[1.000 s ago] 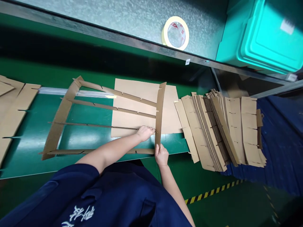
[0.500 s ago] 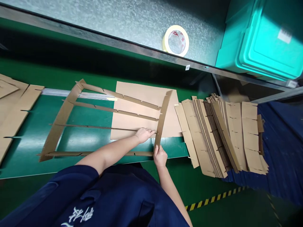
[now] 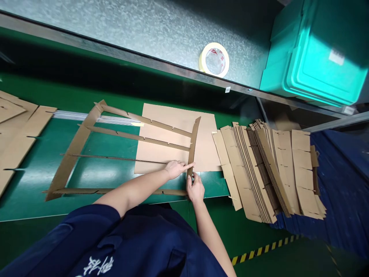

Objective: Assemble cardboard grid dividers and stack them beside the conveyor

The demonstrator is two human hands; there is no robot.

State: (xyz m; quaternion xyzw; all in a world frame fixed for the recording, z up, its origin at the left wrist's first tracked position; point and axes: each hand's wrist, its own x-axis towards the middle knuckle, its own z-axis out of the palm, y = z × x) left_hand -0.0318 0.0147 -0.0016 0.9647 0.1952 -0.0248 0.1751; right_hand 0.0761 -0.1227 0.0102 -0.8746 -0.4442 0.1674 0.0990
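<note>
A slotted cardboard strip [image 3: 195, 139] stands on edge across the right ends of several long cardboard strips [image 3: 161, 141]. At their left ends another cross strip [image 3: 77, 145] joins them into a grid. My left hand [image 3: 175, 169] is closed around the end of the third long strip, its index finger stretched over the right cross strip. Close by, my right hand [image 3: 196, 189] grips the near end of that cross strip, thumb on one side and fingers on the other. The slots under my fingers are hidden.
A flat cardboard sheet [image 3: 170, 115] lies beneath the grid on the green table [image 3: 106, 175]. Stacked slotted cardboard pieces [image 3: 250, 169] lean at right; more cardboard [image 3: 21, 144] lies at left. The metal shelf [image 3: 129, 34] above holds a tape roll [image 3: 202, 61] and a teal bin [image 3: 314, 73].
The right cross strip has tilted more upright, its far end shifting left. My left index finger now reaches across it. My right-hand fingers have moved up along its near end. The view has shifted slightly.
</note>
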